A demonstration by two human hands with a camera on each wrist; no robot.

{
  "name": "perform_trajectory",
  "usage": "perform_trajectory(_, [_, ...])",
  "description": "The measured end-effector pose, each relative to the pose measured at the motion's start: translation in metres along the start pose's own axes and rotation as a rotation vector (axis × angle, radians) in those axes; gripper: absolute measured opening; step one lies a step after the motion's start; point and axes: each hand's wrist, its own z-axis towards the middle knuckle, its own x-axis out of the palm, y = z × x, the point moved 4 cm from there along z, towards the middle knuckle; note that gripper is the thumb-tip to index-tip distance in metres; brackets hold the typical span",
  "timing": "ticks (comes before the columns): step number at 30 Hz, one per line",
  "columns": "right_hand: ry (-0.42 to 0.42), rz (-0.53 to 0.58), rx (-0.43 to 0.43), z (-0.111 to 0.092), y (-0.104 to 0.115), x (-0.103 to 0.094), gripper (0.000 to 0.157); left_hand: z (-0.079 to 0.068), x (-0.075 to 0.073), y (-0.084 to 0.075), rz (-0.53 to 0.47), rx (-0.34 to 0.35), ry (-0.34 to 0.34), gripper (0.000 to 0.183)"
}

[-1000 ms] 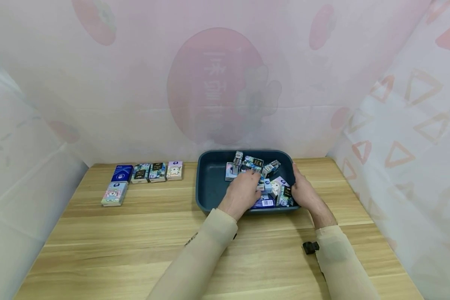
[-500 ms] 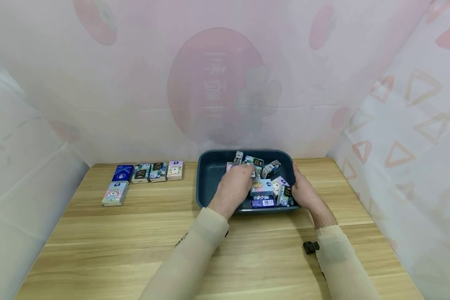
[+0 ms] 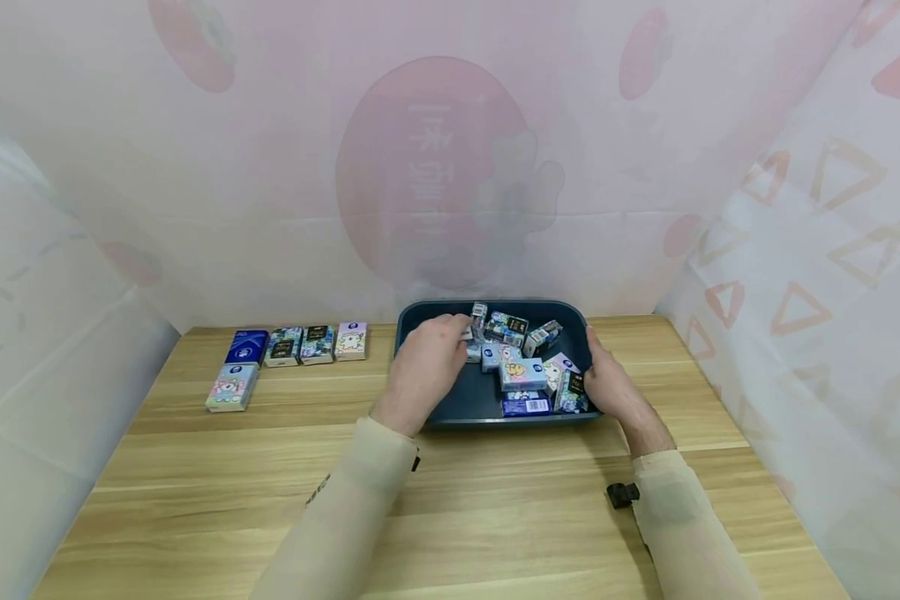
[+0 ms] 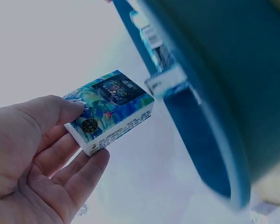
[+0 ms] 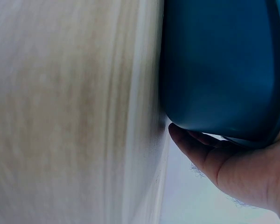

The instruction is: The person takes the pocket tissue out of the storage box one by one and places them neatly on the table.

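Observation:
In the left wrist view my left hand [image 4: 51, 149] pinches a pocket tissue pack [image 4: 112, 105] with a blue-green floral print, thumb on top and fingers beneath. In the head view that left hand [image 3: 427, 362] is over the left part of a dark blue-green plastic bin [image 3: 465, 408], hiding most of its pack. Several more tissue packs lie jumbled in the bin, among them a light blue one [image 3: 522, 374] and a dark blue one [image 3: 526, 407]. My right hand [image 3: 611, 383] rests against the bin's right end from outside; some of its fingers are hidden.
On the wooden table [image 3: 217, 475] at left, several packs stand in a back row, including a floral pack [image 3: 317, 344] and a dark blue pack [image 3: 245, 347]. A pastel pack [image 3: 232, 387] lies in front of the blue one. Printed cloth walls [image 3: 607, 250] enclose the table.
My left hand has moved left from the packs at the bin's middle, now with a floral tissue pack in its fingers. The right hand and the bin have stayed in place.

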Motion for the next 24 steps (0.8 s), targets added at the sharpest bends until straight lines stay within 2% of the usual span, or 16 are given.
perform_trajectory(6, [0.003,-0.001,0.003,-0.001,0.000,0.000,0.085,-0.005,-0.019,0.018,0.026,0.019,-0.059,0.036])
perform_trajectory(14, [0.003,0.010,0.001,-0.001,0.000,0.000,0.084,-0.016,-0.037,0.044,0.013,-0.016,-0.064,0.039])
perform_trajectory(19, [0.007,0.023,0.002,-0.001,0.000,0.000,0.084,-0.025,-0.044,0.063,0.004,-0.037,-0.072,0.041])
perform_trajectory(24, [0.009,0.008,0.004,-0.001,0.000,0.000,0.084,-0.034,-0.049,0.081,0.018,-0.034,-0.110,0.034])
